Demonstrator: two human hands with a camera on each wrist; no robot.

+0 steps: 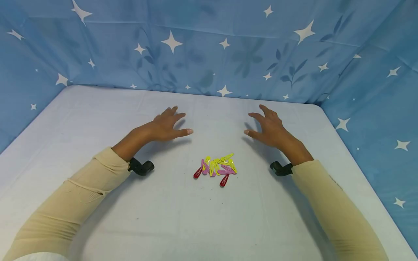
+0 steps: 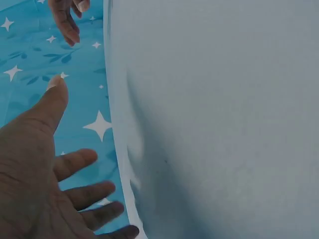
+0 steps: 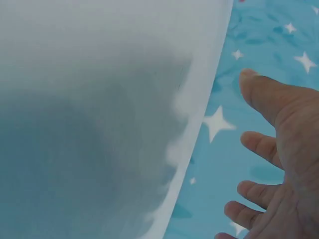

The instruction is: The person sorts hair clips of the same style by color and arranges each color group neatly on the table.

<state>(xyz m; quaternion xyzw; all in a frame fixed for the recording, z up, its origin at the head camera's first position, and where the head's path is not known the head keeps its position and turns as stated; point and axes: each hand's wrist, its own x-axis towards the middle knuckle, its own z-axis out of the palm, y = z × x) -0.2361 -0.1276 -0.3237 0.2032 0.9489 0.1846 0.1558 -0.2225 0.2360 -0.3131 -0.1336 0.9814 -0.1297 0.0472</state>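
Observation:
A small cluster of snap hair clips (image 1: 213, 167) in yellow, pink and red lies on the white table, between and nearer than both hands. Two red clips (image 1: 224, 181) stick out at its near side. My left hand (image 1: 164, 125) hovers over the table to the left, fingers spread and holding nothing. To the right, my right hand (image 1: 269, 127) is likewise raised with spread fingers and an empty palm. In the left wrist view the left palm (image 2: 30, 189) faces inward; the right wrist view has the right palm (image 3: 304, 144) with its fingers apart.
A white cloth covers the table (image 1: 147, 214). Behind it and along the sides hangs a blue curtain (image 1: 196, 47) with white stars and leaf prints. A black wrist camera mount (image 1: 141, 167) sits at the left cuff, another black mount (image 1: 281, 169) at the right.

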